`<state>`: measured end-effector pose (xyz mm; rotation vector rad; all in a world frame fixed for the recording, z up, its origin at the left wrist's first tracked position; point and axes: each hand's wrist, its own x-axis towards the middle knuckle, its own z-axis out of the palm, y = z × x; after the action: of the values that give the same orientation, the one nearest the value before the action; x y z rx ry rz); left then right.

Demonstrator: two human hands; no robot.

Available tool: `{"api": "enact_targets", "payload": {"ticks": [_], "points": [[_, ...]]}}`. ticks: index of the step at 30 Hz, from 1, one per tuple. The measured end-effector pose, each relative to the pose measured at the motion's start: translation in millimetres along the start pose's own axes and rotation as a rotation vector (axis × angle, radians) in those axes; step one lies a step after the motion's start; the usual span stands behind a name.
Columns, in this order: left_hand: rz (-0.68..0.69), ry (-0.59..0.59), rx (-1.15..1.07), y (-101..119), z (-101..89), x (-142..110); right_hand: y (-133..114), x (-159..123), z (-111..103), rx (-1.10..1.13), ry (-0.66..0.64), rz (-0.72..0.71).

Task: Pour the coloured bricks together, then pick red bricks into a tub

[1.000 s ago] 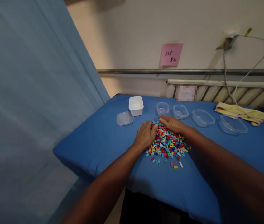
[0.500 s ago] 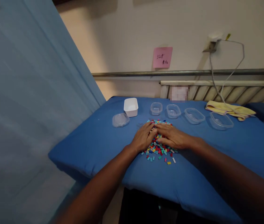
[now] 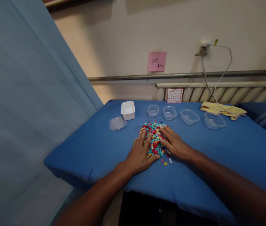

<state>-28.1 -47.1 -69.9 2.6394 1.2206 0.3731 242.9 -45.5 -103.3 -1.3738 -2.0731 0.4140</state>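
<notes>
A pile of small colourful plastic bricks (image 3: 155, 136) lies on the blue cloth (image 3: 88, 138), in red, turquoise, white, yellow and pink. My left hand (image 3: 141, 153) rests flat at the near left edge of the pile, fingers spread and thumb pointing right along its front. On the other side my right hand (image 3: 175, 144) lies with fingers stretched out, its fingertips touching the bricks. Neither hand grips anything. Just in front of the pile sit a few loose pieces, among them a yellow brick (image 3: 165, 163) and a white brick (image 3: 170, 160).
Behind the pile stand several clear plastic containers (image 3: 189, 116) in a row. To the left are a white tub (image 3: 128, 110) and a clear lid (image 3: 118, 123). A yellow cloth (image 3: 223, 110) lies back right, under a hanging cable (image 3: 207, 81). A blue curtain (image 3: 29, 94) borders the left.
My hands have moved apart. The left has drawn back toward the near left edge and spread its fingers; the right has shifted off the pile's middle, exposing more bricks.
</notes>
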Motion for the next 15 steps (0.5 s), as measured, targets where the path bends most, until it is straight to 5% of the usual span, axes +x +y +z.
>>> {"api": "enact_targets", "payload": {"ticks": [4, 8, 12, 15], "points": [[0.006, 0.082, 0.000, -1, 11.3, 35, -32, 13, 24, -0.066, 0.074, -0.045], [-0.026, 0.107, 0.004, -3, 5.3, 62, -45, 33, 20, -0.121, 0.122, -0.012], [-0.027, 0.081, 0.034, 7, -11.5, 50, -57, 32, -4, -0.126, 0.138, -0.052], [0.126, 0.035, 0.033, 27, -10.9, 33, -78, 11, -16, -0.081, 0.091, -0.183]]}}
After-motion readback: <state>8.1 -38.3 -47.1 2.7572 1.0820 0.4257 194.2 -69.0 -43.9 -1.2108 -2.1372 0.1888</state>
